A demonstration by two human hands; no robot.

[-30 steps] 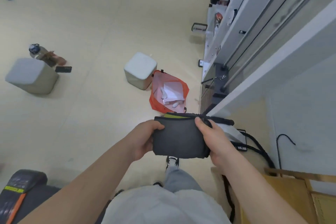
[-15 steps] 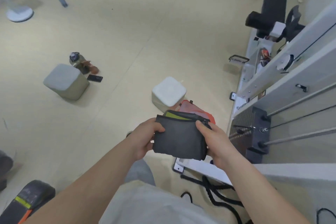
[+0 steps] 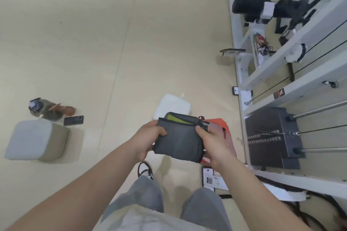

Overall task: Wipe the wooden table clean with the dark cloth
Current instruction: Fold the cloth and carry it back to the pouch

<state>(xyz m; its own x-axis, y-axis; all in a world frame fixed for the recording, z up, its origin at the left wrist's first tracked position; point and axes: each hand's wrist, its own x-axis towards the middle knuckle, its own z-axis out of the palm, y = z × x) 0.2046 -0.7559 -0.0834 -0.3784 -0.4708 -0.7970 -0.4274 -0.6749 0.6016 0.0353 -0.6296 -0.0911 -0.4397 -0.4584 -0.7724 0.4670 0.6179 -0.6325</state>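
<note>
A folded dark grey cloth (image 3: 178, 139) with a yellow-green inner layer showing at its top edge is held in front of me at waist height. My left hand (image 3: 148, 138) grips its left edge, thumb on top. My right hand (image 3: 214, 144) grips its right edge, thumb over the upper corner. No wooden table appears in this view. My legs and one shoe (image 3: 144, 169) show below the cloth.
A white cube stool (image 3: 171, 106) and an orange bag (image 3: 223, 127) lie on the floor just beyond the cloth. A grey cube stool (image 3: 35, 139), a phone (image 3: 73, 120) and a bottle (image 3: 44, 108) sit left. A white cable gym machine (image 3: 281, 99) with a weight stack fills the right side.
The view has swung left and away from the wooden furniture at lower right. Both hands keep the same hold on the cloth, and I have stepped along the floor.
</note>
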